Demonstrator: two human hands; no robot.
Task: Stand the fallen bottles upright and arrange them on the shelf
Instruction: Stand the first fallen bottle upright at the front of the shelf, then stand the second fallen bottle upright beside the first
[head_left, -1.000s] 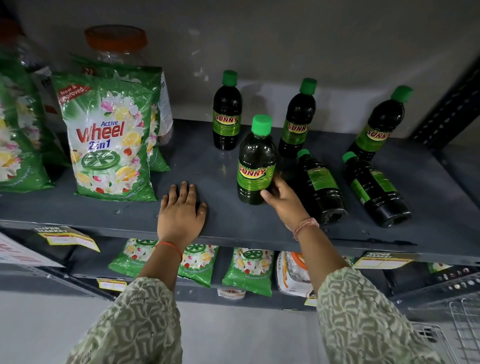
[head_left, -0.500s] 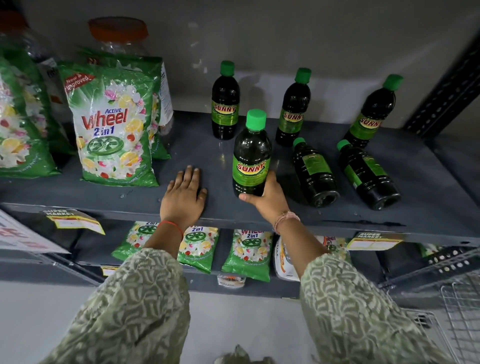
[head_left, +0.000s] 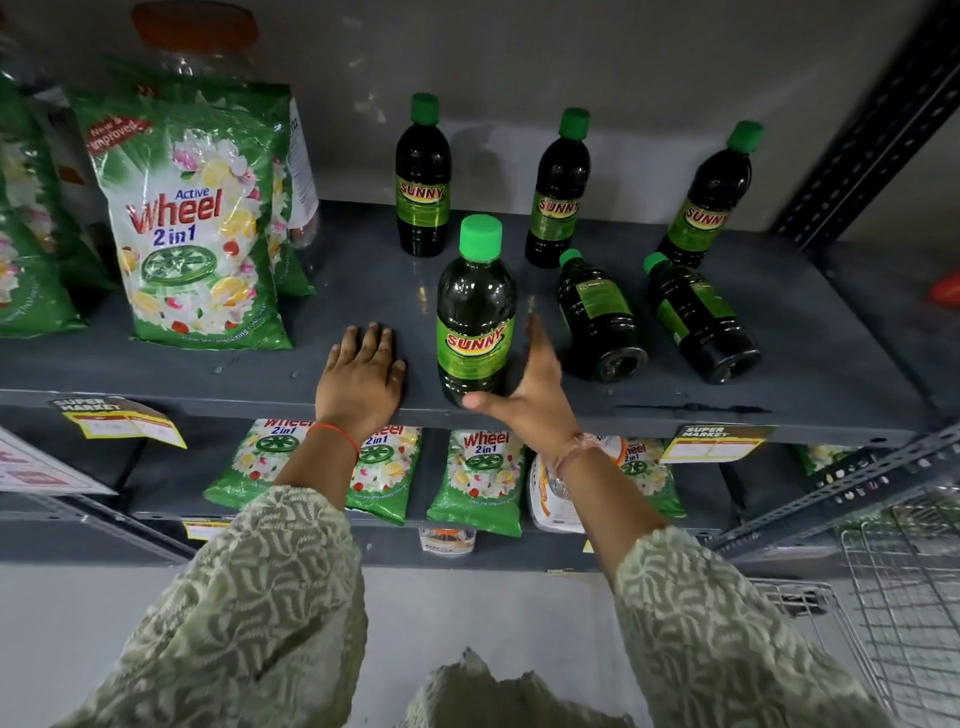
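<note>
Dark bottles with green caps and "SUNNY" labels stand on a grey metal shelf (head_left: 779, 374). Three are upright along the back wall: one on the left (head_left: 422, 176), one in the middle (head_left: 558, 192) and one on the right (head_left: 709, 202). A fourth bottle (head_left: 475, 312) stands upright near the front edge. Two fallen bottles (head_left: 597, 317) (head_left: 698, 317) lie on their sides with their caps toward the wall. My right hand (head_left: 530, 400) is beside the front bottle's base, thumb in front of it, fingers spread and blurred. My left hand (head_left: 361, 379) lies flat on the shelf.
Green Wheel detergent bags (head_left: 197, 223) fill the shelf's left side, with a jar behind them. Smaller Wheel packs (head_left: 478, 473) sit on the shelf below. A perforated upright post (head_left: 872, 130) bounds the right side. A wire basket (head_left: 904, 597) is at the lower right.
My right hand slid the upright bottle toward the front edge, and its fingers have now opened away from the bottle's side. My left hand stayed flat on the shelf.
</note>
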